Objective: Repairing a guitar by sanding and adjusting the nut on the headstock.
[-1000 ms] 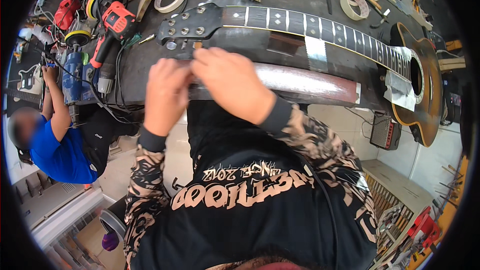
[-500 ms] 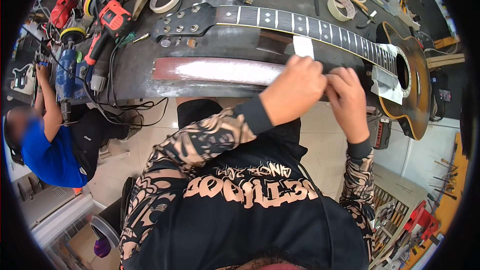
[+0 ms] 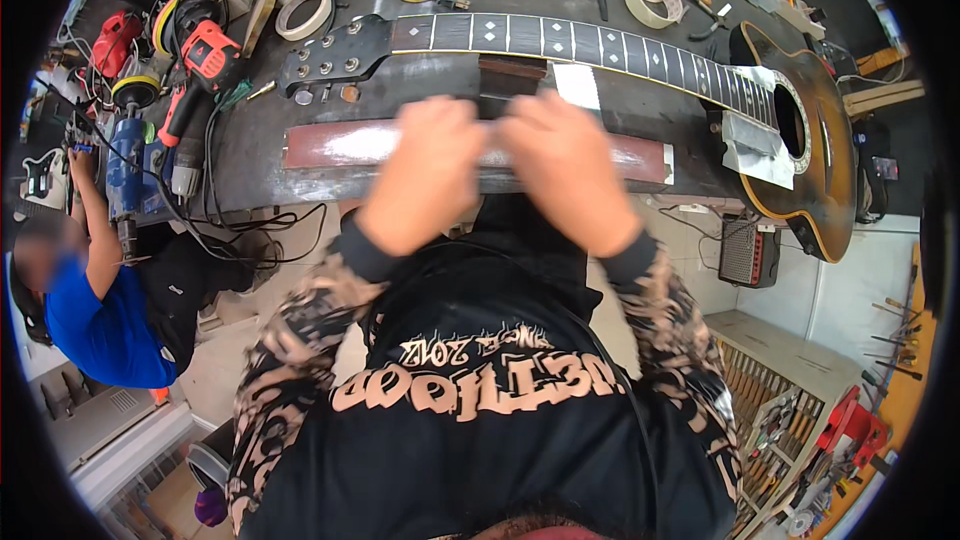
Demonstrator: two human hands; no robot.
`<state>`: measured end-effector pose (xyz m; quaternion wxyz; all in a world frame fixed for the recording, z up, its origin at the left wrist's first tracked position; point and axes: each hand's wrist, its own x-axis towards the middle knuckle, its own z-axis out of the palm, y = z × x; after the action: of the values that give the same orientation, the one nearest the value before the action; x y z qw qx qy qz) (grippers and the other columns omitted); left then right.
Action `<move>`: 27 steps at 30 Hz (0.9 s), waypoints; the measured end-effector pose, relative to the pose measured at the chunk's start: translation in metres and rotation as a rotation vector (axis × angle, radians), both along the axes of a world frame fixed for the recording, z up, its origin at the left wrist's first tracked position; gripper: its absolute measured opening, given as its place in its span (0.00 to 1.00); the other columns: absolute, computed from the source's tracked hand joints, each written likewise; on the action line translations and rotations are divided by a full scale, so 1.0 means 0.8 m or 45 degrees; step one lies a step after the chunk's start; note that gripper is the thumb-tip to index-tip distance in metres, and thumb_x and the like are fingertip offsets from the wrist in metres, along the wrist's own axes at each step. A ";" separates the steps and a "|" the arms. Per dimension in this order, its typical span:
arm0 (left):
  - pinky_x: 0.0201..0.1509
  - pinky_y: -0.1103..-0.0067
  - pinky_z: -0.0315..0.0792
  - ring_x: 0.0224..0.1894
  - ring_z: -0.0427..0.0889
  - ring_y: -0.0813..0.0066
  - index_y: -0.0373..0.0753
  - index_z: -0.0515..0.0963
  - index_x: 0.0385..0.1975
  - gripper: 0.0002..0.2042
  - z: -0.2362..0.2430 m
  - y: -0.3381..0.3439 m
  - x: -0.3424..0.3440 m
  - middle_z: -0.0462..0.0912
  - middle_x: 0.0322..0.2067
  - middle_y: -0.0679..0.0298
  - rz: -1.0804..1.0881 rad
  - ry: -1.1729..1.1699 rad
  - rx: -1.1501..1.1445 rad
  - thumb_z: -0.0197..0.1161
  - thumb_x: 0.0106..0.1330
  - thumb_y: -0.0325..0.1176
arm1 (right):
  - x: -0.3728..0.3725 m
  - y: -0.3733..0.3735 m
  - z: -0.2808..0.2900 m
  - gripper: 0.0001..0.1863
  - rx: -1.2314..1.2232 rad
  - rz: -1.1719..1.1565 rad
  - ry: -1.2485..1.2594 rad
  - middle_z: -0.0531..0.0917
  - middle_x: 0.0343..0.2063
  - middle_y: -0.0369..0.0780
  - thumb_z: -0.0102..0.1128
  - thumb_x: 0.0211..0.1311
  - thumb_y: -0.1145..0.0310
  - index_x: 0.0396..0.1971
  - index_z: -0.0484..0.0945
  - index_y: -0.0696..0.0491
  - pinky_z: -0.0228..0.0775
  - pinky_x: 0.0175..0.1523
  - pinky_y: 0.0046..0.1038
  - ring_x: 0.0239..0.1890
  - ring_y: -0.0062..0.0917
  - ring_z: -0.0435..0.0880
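Note:
My left hand and my right hand are blurred over the middle of a long reddish-brown strip with a whitish, dusted surface. Both have curled fingers near each other; what they grip is hidden. Beyond them lies an acoustic guitar, its neck stretching left to a black headstock. Small hardware pieces sit below the headstock. A dark wooden block and a white sheet lie under the neck, and taped paper covers part of the guitar's top by the soundhole.
Power tools, including a red polisher and blue drill, crowd the left with looping cords. Tape rolls and small tools line the back. A person in blue works at left. An amplifier stands below right.
Both hands went from the strip's left portion to its right end, then back to its middle, now side by side instead of crossing in toward one end.

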<state>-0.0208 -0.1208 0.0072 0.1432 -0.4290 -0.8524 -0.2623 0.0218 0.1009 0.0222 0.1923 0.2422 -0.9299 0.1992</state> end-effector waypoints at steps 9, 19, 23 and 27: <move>0.55 0.59 0.73 0.49 0.84 0.57 0.43 0.84 0.33 0.02 -0.001 0.097 0.014 0.84 0.38 0.60 -0.123 0.086 0.056 0.67 0.66 0.32 | 0.043 0.078 0.014 0.10 0.102 -0.133 -0.005 0.85 0.43 0.42 0.71 0.56 0.79 0.38 0.83 0.56 0.81 0.55 0.45 0.47 0.45 0.84; 0.54 0.57 0.72 0.46 0.80 0.47 0.38 0.85 0.41 0.07 0.013 -0.111 -0.025 0.77 0.37 0.54 0.129 -0.074 -0.013 0.72 0.65 0.23 | -0.037 -0.111 -0.021 0.08 -0.132 0.172 0.139 0.84 0.42 0.42 0.67 0.61 0.69 0.39 0.84 0.54 0.79 0.59 0.39 0.52 0.39 0.83; 0.59 0.57 0.74 0.51 0.82 0.48 0.38 0.83 0.39 0.08 -0.004 0.065 0.007 0.79 0.39 0.56 -0.104 -0.005 0.130 0.66 0.61 0.21 | 0.035 0.047 0.010 0.09 0.036 -0.144 -0.044 0.86 0.43 0.42 0.70 0.63 0.77 0.43 0.86 0.55 0.81 0.56 0.43 0.50 0.45 0.85; 0.58 0.59 0.74 0.49 0.83 0.55 0.40 0.83 0.36 0.05 -0.020 0.172 0.022 0.82 0.39 0.59 -0.201 0.027 0.129 0.69 0.62 0.25 | 0.068 0.122 0.031 0.11 0.022 -0.309 -0.118 0.86 0.41 0.40 0.73 0.62 0.82 0.42 0.87 0.55 0.78 0.52 0.45 0.45 0.42 0.81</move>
<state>-0.0032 0.0165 -0.0084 0.1527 -0.4900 -0.8000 -0.3108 0.0761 0.1982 0.0473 0.1698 0.1201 -0.9619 0.1774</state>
